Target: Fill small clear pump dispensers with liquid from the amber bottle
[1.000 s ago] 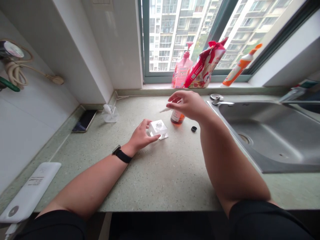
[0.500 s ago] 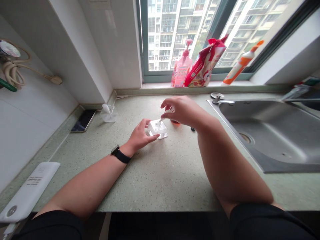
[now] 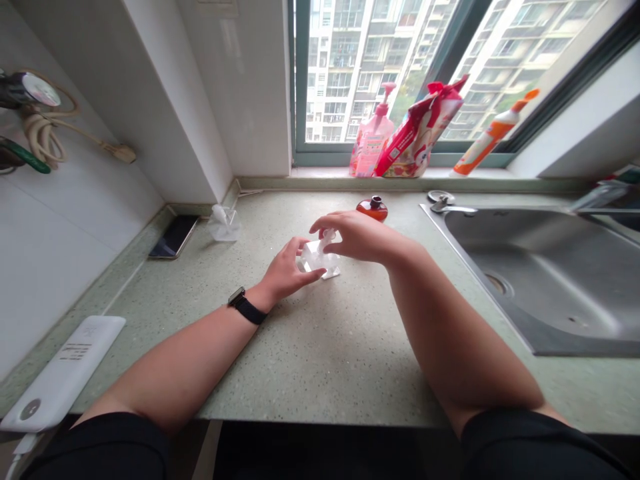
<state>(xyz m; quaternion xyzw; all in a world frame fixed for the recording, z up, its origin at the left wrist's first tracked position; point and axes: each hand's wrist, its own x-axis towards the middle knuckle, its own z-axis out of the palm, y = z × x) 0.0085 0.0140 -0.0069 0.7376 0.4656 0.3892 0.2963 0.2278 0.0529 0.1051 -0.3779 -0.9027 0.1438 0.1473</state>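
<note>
We have both hands close together over the mid desk [image 3: 320, 360], working on one small thing. Left hand [image 3: 283, 272]: partly curled, thumb at the near side and fingers round the far left side, gripping a clear square bottle [image 3: 314, 259]. That bottle stands on the desk, roughly central, between us and the window [image 3: 375, 67]. Right hand [image 3: 357, 235]: comes in from the right, thumb and fingers nearly closed in a pinch on a clear slim piece [image 3: 327, 238], held right over the bottle's top. We can't tell if its lower end sits inside the bottle's mouth; fingers and glare hide that.

Amber bottle [image 3: 373, 211] just behind the right hand, neck up, lower part partly covered. Further left, apart from the hands, we have a second clear container [image 3: 224, 227] with a whitish piece in its top, then a dark phone [image 3: 175, 237] lying flat beside it. White power bank [image 3: 67, 370] at the near left edge, cable plugged in. Steel sink [image 3: 565, 267] on the right. On the sill: pink pump bottle [image 3: 371, 143], red bag [image 3: 423, 130], orange-and-white bottle [image 3: 493, 137] leaning.
</note>
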